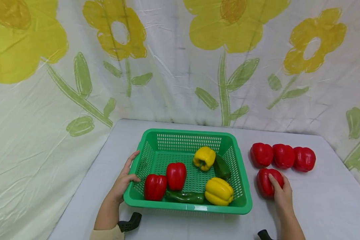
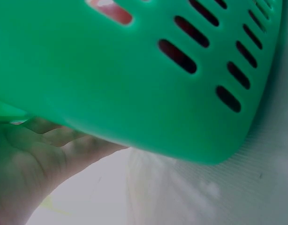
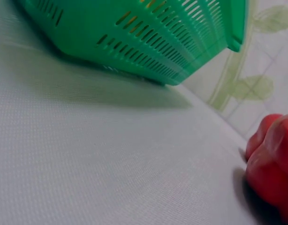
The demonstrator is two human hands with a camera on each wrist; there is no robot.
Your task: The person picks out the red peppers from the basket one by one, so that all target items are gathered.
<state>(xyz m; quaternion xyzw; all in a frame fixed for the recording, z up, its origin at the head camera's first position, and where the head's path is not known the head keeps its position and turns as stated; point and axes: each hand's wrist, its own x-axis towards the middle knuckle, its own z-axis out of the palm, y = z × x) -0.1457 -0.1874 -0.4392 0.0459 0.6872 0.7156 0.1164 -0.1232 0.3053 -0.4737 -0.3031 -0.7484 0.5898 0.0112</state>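
A green plastic basket (image 1: 186, 207) stands on the table, and my left hand (image 1: 121, 183) grips its left rim, thumb over the edge. From the left wrist view, the fingers (image 2: 55, 140) reach under the rim beside the slotted wall (image 2: 134, 103). On the right, my right hand (image 1: 283, 195) holds a red bell pepper (image 1: 265, 183) between thumb and fingers. Just behind it, three more red bell peppers (image 1: 261, 155) (image 1: 283, 156) (image 1: 304, 159) stand in a row. The right wrist view shows red pepper surfaces (image 3: 275, 164) at its right edge.
Inside the basket lie two red bell peppers (image 1: 155, 187) (image 1: 176, 176), two yellow bell peppers (image 1: 219, 191) (image 1: 204, 158) and two long green peppers (image 1: 184, 197) (image 1: 221, 167). A white cloth covers the table (image 1: 324, 200). Behind it hangs a flower-printed curtain (image 1: 174, 83).
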